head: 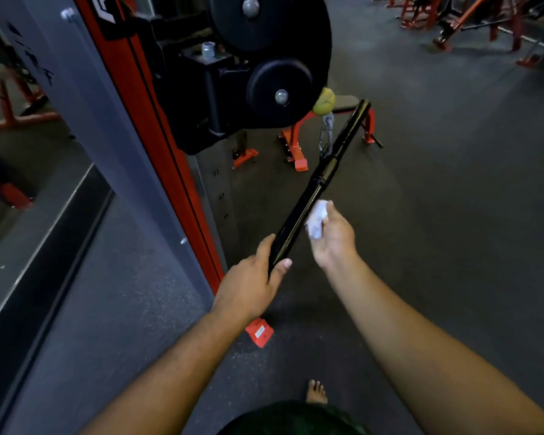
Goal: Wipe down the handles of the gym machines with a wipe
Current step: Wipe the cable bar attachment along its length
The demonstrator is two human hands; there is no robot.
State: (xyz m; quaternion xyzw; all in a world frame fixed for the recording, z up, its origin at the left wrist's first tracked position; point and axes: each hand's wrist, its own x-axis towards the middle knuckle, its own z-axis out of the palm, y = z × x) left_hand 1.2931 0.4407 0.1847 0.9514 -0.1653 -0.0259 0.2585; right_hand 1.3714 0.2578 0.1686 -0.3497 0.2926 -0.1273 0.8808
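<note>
We see the left hand (248,285) with its grip curled round the near end of the black bar handle (319,186), which hangs slanted from a clip (325,133) on the cable machine (182,146). The right hand (333,238) pinches a crumpled white wipe (317,218) — pressed against the bar's middle — above the dark floor (453,183).

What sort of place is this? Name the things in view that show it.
Most likely a gym: a cable machine's black pulley, a black bar handle clipped to it, and red weight frames on dark flooring.
</note>
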